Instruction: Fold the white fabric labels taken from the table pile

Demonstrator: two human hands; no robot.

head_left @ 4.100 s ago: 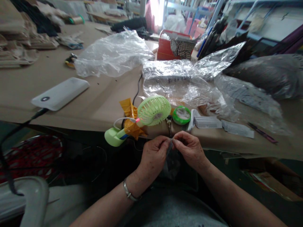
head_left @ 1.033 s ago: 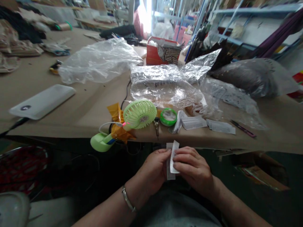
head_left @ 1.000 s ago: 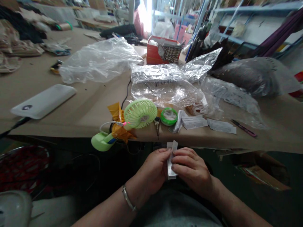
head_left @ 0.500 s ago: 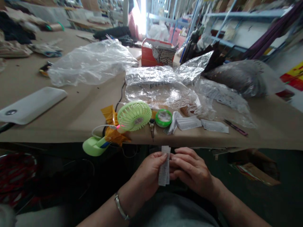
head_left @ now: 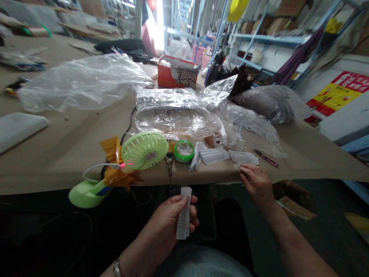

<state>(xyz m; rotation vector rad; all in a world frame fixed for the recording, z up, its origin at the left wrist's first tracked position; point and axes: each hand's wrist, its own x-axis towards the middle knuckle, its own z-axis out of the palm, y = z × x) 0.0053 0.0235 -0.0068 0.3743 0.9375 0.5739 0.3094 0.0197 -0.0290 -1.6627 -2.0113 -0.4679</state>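
Observation:
My left hand is closed round a small stack of white printed labels, held upright over my lap below the table edge. My right hand reaches to the table's front edge. Its fingertips pinch a label lying beside the pile of white labels. More label piles lie just left of it. A green hand fan with orange tape stands at the table edge to the left.
On the brown table lie crumpled clear plastic bags, a green tape roll, a key, a dark pen, a white power bank and a red box. Shelving stands at the back right.
My right hand has left the labels held in my left hand and moved right and up to the table edge. The view has swung to the right.

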